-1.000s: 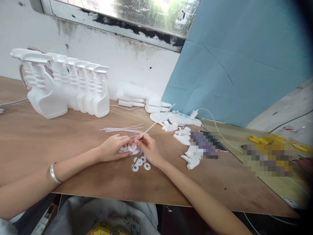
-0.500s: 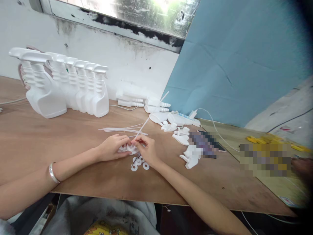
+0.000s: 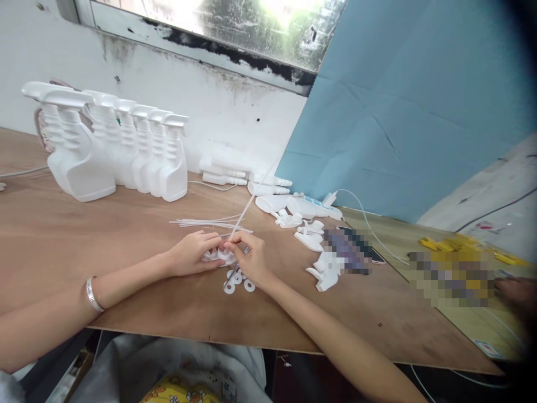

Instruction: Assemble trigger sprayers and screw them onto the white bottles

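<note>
My left hand (image 3: 199,253) is closed around a white spray trigger head (image 3: 226,257), which lies low over the table and is partly hidden by the fingers. Between thumb and fingers, my right hand (image 3: 248,254) pinches a thin white dip tube (image 3: 247,208) at its lower end, where it meets the spray head. The tube slants up and to the right; whether it sits inside the head cannot be made out. Several white ring washers (image 3: 249,285) lie just below my hands. Behind them rests a bundle of loose white tubes (image 3: 201,223).
Assembled white spray bottles (image 3: 172,168) stand in a row at the back left. Empty bottles (image 3: 271,202) lie by the wall near a power strip (image 3: 312,202). Loose spray heads (image 3: 327,271) and a phone (image 3: 356,246) are at right. Another person's hand (image 3: 514,288) is at the far right.
The upright tube's upper end has tilted slightly left. Both hands keep nearly the same place and hold; the whole view has shifted a little.
</note>
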